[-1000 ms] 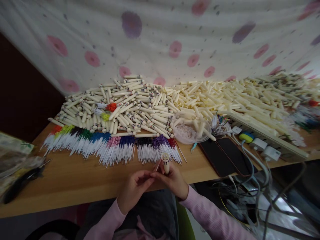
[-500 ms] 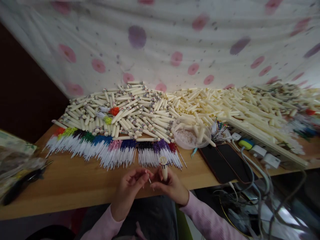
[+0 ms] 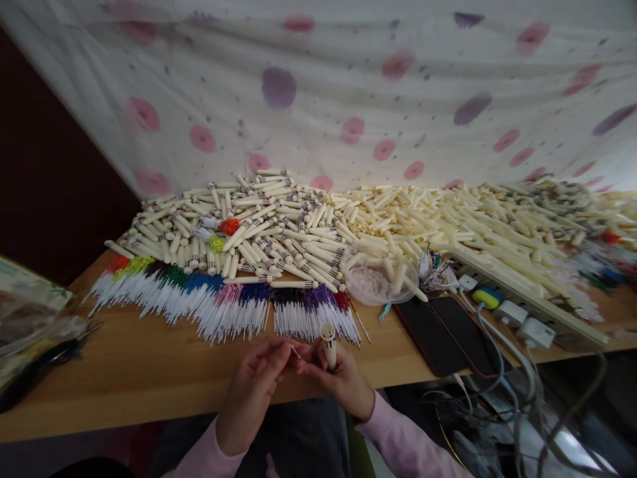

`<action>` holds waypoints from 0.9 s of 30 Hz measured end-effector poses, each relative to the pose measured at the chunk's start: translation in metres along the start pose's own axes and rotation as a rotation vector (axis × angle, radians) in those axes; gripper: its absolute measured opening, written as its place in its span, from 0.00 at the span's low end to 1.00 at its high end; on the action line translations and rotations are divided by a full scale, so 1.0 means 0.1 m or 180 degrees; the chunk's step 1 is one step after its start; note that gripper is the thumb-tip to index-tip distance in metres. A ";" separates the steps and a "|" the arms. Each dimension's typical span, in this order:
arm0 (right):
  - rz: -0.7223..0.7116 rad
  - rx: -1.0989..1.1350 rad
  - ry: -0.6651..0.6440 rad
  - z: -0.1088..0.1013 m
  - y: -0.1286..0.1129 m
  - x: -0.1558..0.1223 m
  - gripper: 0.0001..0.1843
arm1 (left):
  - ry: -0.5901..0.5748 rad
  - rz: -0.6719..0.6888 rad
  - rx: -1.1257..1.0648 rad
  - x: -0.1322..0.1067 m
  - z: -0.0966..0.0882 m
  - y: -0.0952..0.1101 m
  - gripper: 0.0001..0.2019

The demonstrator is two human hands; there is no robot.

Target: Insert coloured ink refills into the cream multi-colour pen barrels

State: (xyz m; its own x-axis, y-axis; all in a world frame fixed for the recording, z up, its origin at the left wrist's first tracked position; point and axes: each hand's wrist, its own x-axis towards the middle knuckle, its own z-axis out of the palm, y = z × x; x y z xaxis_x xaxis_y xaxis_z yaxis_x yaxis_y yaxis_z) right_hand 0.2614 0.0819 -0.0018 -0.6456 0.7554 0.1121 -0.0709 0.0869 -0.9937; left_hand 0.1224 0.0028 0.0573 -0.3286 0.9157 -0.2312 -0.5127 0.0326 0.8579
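My left hand (image 3: 259,385) is closed in a pinch on a thin white pen refill (image 3: 296,352), of which only a short piece shows between my two hands. My right hand (image 3: 343,378) is wrapped round a cream multicolour pen barrel (image 3: 329,352), its wide round end tilted up and dark marks just below it. The fingertips of both hands almost meet above the table's front edge. Beyond them lie rows of pen refills (image 3: 229,312), white with coloured ends sorted by colour. Behind the rows is a heap of cream pens (image 3: 279,226) with striped ends.
A clear plastic bowl (image 3: 371,285) of small whitish pieces stands right of the refills. Two phones (image 3: 448,332) lie beside a power strip (image 3: 562,328) with plugs and cables. Loose cream tubes (image 3: 413,212) are piled behind. A black-handled tool (image 3: 44,365) lies at left on the wooden table (image 3: 149,385).
The refill in my left fingers has turned from nearly upright to slanting, with its upper end toward the left hand. My hands are slightly closer together, and the view has shifted a little.
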 end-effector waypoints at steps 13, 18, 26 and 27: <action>0.0207 0.0169 0.0099 0.01 -0.01 0.01 0.28 | 0.0107 -0.0088 -0.0128 0.02 -0.06 0.08 0.10; 0.0294 0.0178 0.0092 0.02 0.01 0.01 0.29 | 0.0173 -0.0190 -0.0169 0.02 -0.07 0.07 0.11; 0.0044 0.0003 0.0219 -0.03 -0.02 0.00 0.25 | 0.0428 0.0169 -0.0499 0.13 -0.10 0.47 0.10; -0.0021 -0.0061 0.0274 -0.05 -0.02 -0.01 0.25 | 0.0562 0.0373 -0.0533 0.14 -0.09 0.58 0.11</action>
State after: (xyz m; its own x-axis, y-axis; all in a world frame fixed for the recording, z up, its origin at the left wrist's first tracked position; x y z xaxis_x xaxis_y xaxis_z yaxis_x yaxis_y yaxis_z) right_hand 0.2655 0.0840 0.0004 -0.5774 0.8077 0.1194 -0.0600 0.1039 -0.9928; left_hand 0.0816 0.0138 0.0997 -0.5193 0.8248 -0.2239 -0.5823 -0.1498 0.7990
